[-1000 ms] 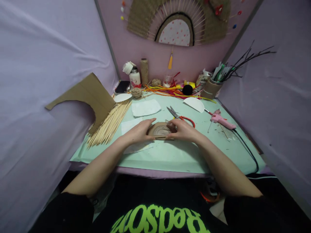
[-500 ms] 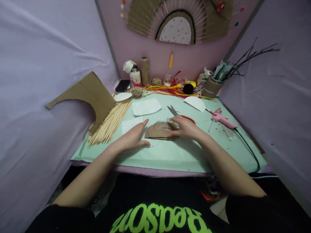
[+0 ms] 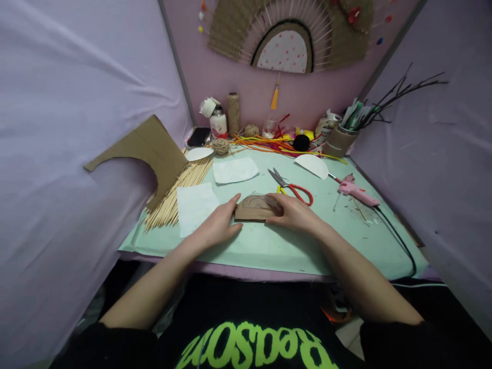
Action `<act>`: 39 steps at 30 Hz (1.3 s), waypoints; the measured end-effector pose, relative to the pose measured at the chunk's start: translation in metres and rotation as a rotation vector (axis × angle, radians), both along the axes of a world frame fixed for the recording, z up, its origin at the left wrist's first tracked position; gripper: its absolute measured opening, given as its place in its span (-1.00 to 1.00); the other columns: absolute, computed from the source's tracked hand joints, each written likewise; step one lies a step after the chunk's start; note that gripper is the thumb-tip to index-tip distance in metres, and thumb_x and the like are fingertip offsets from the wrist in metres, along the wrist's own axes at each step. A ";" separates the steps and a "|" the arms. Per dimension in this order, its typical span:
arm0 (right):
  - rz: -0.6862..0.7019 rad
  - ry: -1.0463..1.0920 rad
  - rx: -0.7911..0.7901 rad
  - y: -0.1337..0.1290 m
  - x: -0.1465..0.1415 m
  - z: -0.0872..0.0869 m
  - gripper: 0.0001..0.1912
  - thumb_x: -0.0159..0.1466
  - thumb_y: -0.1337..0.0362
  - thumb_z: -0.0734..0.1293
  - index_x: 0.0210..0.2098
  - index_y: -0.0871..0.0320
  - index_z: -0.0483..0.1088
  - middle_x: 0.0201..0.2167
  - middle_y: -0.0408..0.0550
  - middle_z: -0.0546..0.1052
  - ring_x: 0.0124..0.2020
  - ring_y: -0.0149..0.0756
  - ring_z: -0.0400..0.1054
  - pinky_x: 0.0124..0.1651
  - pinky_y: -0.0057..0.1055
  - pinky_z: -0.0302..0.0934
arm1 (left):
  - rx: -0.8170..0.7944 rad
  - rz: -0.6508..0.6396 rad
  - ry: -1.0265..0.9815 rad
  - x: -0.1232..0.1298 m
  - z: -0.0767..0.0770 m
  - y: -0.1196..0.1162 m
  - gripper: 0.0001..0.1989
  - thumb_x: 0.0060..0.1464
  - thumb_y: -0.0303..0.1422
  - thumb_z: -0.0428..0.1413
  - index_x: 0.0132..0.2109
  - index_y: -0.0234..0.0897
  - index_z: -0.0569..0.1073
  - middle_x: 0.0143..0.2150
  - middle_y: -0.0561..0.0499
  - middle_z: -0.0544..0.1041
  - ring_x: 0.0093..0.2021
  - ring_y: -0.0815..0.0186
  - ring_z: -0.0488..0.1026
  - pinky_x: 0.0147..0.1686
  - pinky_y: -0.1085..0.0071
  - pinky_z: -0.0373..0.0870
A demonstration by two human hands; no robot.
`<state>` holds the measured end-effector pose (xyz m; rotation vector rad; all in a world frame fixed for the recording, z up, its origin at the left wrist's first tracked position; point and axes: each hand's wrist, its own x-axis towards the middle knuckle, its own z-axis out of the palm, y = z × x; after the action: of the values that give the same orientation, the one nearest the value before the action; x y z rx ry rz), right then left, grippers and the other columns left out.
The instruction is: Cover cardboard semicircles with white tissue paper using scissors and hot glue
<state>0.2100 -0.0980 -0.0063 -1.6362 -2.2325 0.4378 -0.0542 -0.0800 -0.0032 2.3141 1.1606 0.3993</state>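
Pale purple walls [image 3: 77, 92] close in a green worktop [image 3: 265, 253], with a finished-looking fan [image 3: 284, 51] on the back wall. Low on that worktop lies the card [image 3: 249, 214], a brown half-round, straight edge toward the person, between the two hands, with a protractor [image 3: 253, 203] flat on top. The right hand [image 3: 295, 212] has a narrow grip on the right end of card and protractor together. The left hand [image 3: 218, 225] is wider, thumb and fingers parted about the left end; whether it presses cannot be told.

Just left of the left grip is a sheet [image 3: 194, 207], with sticks [image 3: 182, 197] beyond it, partly under an offcut [image 3: 165, 156]. Scissors [image 3: 287, 186] lie just past the right grip; farther off on that side are a white half-disc [image 3: 312, 166] and a glue gun [image 3: 357, 192].

Judging by this, cutting the card looks done and measuring is in hand. Marks on it are too small to tell; no stick or paper appears joined to it, so any assembly seems still undone.
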 end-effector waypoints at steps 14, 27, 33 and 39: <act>0.008 0.005 -0.115 -0.033 0.005 -0.002 -0.12 0.08 0.07 0.45 0.33 0.05 0.10 0.20 0.12 0.34 0.09 0.02 0.36 0.03 -0.17 0.28 | 0.171 0.122 -0.079 0.020 -0.029 -0.027 -0.28 0.05 -0.41 0.18 0.32 -0.28 0.12 0.07 -0.19 0.44 0.09 0.02 0.38 0.10 0.03 0.33; 0.018 -0.222 0.057 -0.055 -0.040 0.016 -0.14 0.17 0.33 0.39 0.37 0.11 -0.04 0.12 0.27 0.38 -0.14 0.04 0.47 -0.41 -0.30 0.34 | -0.595 0.211 -0.667 0.030 0.004 -0.053 -0.55 0.12 -0.11 0.11 0.04 -0.33 0.33 -0.38 0.00 0.52 -0.49 0.38 0.44 -0.47 0.43 0.37; 0.141 -0.135 0.198 -0.071 -0.035 0.008 -0.22 0.19 0.30 0.40 0.33 0.13 0.04 0.08 0.24 0.42 -0.13 0.02 0.45 -0.31 -0.18 0.41 | -0.600 0.349 -0.783 0.026 -0.002 -0.057 -0.64 0.04 -0.19 0.18 -0.10 -0.34 0.40 -0.49 0.08 0.49 -0.55 0.44 0.41 -0.53 0.52 0.31; 0.150 0.094 0.358 -0.094 0.015 -0.009 -0.73 0.35 0.25 0.28 0.03 0.11 0.38 -0.16 0.10 0.52 -0.15 -0.16 0.44 -0.13 -0.22 0.40 | -0.598 0.301 -0.764 0.019 -0.015 -0.066 -0.64 0.13 -0.19 0.12 -0.01 -0.33 0.37 -0.44 0.05 0.51 -0.52 0.41 0.43 -0.53 0.49 0.32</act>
<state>0.2250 -0.1922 -0.0149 -1.2480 -2.2165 0.1352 -0.0350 -0.1463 -0.0183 1.2870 1.0295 0.8223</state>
